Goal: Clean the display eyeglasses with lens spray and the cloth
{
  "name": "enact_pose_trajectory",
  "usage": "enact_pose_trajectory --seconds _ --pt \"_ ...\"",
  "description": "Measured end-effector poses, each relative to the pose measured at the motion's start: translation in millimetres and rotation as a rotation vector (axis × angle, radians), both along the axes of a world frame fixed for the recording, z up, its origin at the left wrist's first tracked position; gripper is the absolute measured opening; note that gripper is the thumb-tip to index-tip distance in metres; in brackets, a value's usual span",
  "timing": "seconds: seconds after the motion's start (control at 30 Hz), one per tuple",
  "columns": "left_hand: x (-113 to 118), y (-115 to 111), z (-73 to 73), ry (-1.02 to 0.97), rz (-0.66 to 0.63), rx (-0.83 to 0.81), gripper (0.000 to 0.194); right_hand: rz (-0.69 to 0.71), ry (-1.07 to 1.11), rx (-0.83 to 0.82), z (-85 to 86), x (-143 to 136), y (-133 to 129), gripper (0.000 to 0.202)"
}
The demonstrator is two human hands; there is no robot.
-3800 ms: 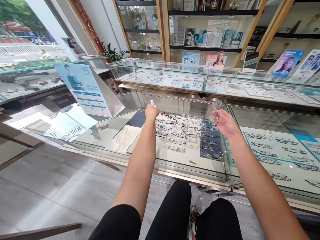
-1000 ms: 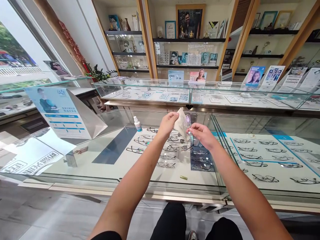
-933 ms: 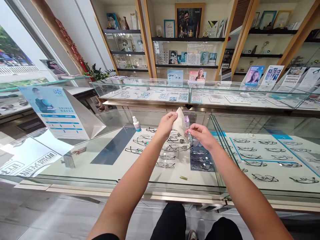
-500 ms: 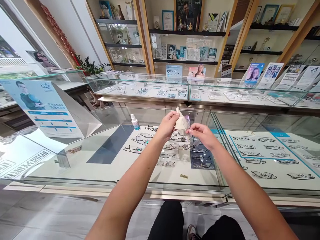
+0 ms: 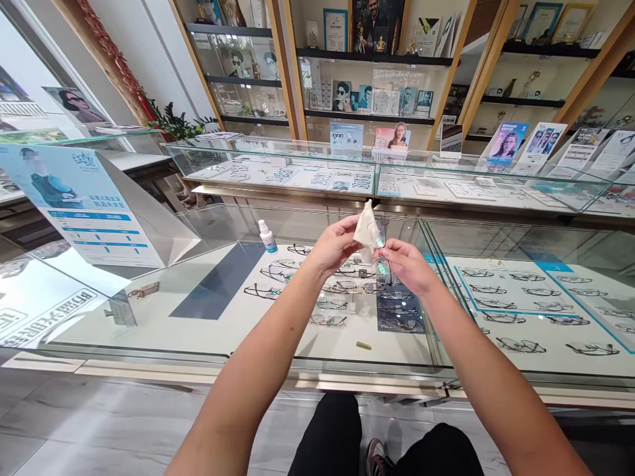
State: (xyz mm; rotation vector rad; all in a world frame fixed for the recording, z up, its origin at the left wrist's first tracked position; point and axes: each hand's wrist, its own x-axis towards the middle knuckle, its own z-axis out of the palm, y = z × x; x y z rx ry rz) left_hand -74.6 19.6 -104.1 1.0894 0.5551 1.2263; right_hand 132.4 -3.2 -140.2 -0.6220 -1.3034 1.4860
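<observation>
My left hand (image 5: 338,246) pinches a cream cleaning cloth (image 5: 366,229), which lies against one lens of a pair of eyeglasses (image 5: 381,233). The frame is held by my right hand (image 5: 407,263), its fingertips closed near the middle of the glasses. The other lens hangs lower, catching a greenish glint. Both hands are above the glass display case, over rows of spectacles (image 5: 331,320). A white spray bottle (image 5: 267,237) stands on the glass to the left of my left hand.
A blue and white tent sign (image 5: 94,205) stands at the left. More spectacles (image 5: 520,345) lie in the case on the right. Behind runs another glass counter (image 5: 297,175) with several upright cards, and shelves stand beyond it. A small gold nameplate (image 5: 364,345) is near the front edge.
The cloth and glasses have moved slightly up and to the right. The glasses have turned so that both lenses show more clearly. My grip on each stays the same.
</observation>
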Motion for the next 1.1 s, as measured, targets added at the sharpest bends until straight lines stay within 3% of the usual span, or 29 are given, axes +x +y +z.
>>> enact_pose_trajectory --seconds 0.17,0.37,0.6,0.9,1.1 --pt "7.6 -2.6 -6.4 -0.012 -0.043 0.116 0.050 0.045 0.020 -0.012 -0.5 -1.6 -1.4 0.038" --pt "21.2 -5.0 -15.9 -0.012 0.050 0.145 0.063 0.075 0.017 -0.005 -2.3 -4.9 -2.7 0.039" --pt "27.5 -8.1 -24.1 0.159 0.054 0.135 0.058 0.083 0.052 -0.007 1.9 -5.4 -4.6 0.042" --pt "27.0 -13.1 -15.6 0.071 -0.079 0.143 0.054 0.049 0.067 -0.013 2.0 -5.7 -4.3 0.040" --pt "24.7 -16.0 -13.2 0.115 -0.038 0.145 0.055 0.058 0.042 -0.023 2.9 -5.2 -4.5 0.043"
